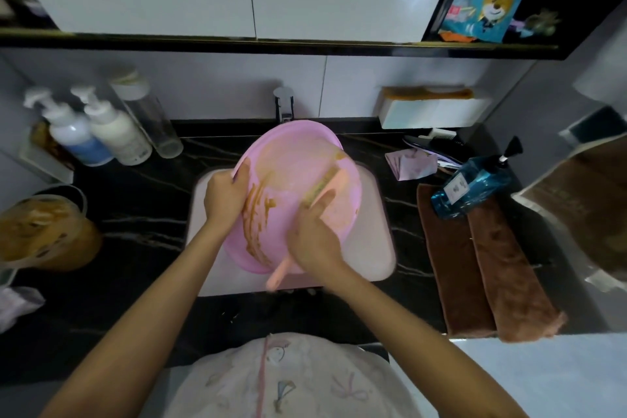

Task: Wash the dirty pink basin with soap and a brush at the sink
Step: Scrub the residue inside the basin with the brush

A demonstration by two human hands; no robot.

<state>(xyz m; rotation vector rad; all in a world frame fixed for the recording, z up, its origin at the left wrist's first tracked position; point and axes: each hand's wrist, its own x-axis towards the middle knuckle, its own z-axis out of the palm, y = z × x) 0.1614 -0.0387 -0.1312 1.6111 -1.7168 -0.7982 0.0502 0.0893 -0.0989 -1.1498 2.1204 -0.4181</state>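
Got the right hand [314, 234] curled round the handle of the brush [322, 185], one finger stretched straight along its back, presumably to lean the bristles harder into the plastic. Poking out behind the wrist: the peach end of the handle. Just past the fingertips, pressing the bristle head flat against the inside wall of the pink basin [298, 159]. Holding that basin tipped up on edge with the left hand [225, 192], across from the brush hand, fingers hooked tight over the rim, guessing to stop it skating about under the scrubbing and to let the muck slide down. Plenty of brown smears [258, 210] between the two hands, so calling this mid-scrub, nowhere near rinsing. Keeping the whole lot over the white sink [376, 231] underneath both hands, tap [284, 105] just beyond the basin's far rim; can't tell whether running. Further out past the right hand: a blue pump bottle [470, 188] on a pair of brown towels [475, 265], probably the soap, parked within easy reach for a top-up. Way out past the left hand: two white pump bottles [78, 132] and a tub [44, 231] of brown gunk, likely the source of the mess
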